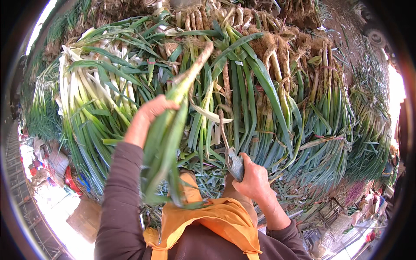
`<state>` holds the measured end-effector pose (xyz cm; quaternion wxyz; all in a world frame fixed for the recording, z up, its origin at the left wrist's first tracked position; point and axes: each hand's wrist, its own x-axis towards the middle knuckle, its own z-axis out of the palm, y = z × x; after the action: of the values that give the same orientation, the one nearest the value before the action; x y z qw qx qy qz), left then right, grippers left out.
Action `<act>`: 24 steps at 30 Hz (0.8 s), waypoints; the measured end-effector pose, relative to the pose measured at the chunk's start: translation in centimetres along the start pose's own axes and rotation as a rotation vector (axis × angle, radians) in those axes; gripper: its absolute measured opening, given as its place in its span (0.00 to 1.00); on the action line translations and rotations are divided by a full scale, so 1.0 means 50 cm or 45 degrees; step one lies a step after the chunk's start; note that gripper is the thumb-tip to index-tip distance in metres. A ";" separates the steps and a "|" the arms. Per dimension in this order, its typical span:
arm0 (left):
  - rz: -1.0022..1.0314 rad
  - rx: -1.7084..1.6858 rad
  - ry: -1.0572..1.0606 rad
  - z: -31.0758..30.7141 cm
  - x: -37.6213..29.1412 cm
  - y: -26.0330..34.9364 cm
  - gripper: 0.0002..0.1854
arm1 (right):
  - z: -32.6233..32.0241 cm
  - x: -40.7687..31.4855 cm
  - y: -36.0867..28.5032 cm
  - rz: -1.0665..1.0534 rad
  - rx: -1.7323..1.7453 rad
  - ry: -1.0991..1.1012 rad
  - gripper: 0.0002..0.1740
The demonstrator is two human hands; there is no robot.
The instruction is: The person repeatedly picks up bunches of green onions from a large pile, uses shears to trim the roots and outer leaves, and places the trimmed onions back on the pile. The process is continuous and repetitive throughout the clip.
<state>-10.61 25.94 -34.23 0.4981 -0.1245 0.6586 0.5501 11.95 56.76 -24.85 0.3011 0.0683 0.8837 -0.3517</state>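
Note:
My left hand (156,109) grips a leek (182,89) around its upper stalk. Its brown, dirt-covered root end points up and away, and its broad green leaves hang blurred toward my lap. In my right hand (255,178) is a hand tool (236,165) with a grey handle. A narrow, rusty, blade-like part rises from it; the exact kind of tool is unclear. Beyond both hands lie unpeeled leeks (281,68) with shaggy brown roots. To the left of my left hand rests a pile of leeks with clean white stalks (76,87).
Tied leek bundles (326,84) lie at the right, with more green bundles (370,130) beyond them. Leaf scraps (208,182) cover the ground around my legs. An orange apron (211,216) spans my lap. Cardboard (85,218) lies lower left, and mixed litter (341,227) lower right.

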 end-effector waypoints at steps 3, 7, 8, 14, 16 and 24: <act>-0.067 -0.051 -0.037 -0.061 -0.074 0.074 0.23 | 0.026 0.036 -0.032 -0.136 0.021 0.043 0.40; -0.134 0.081 0.012 0.042 -0.193 -0.065 0.22 | 0.098 0.005 -0.063 -0.110 -0.051 -0.049 0.40; -0.210 -0.039 -0.090 0.074 -0.215 -0.130 0.22 | 0.105 -0.017 -0.064 -0.107 -0.108 -0.132 0.39; -0.289 -0.594 -0.005 0.249 -0.244 -0.323 0.17 | 0.120 -0.132 -0.031 -0.043 -0.277 -0.390 0.27; -0.272 -0.758 -0.073 0.252 -0.230 -0.360 0.17 | 0.130 -0.139 -0.019 -0.027 -0.278 -0.424 0.26; -0.253 -0.680 -0.037 0.247 -0.213 -0.355 0.17 | 0.150 -0.118 0.014 0.033 -0.202 -0.422 0.30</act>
<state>13.49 25.88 -35.20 0.5085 -0.3072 0.4678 0.6544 20.59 52.87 -26.10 0.4517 -0.0032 0.8460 -0.2833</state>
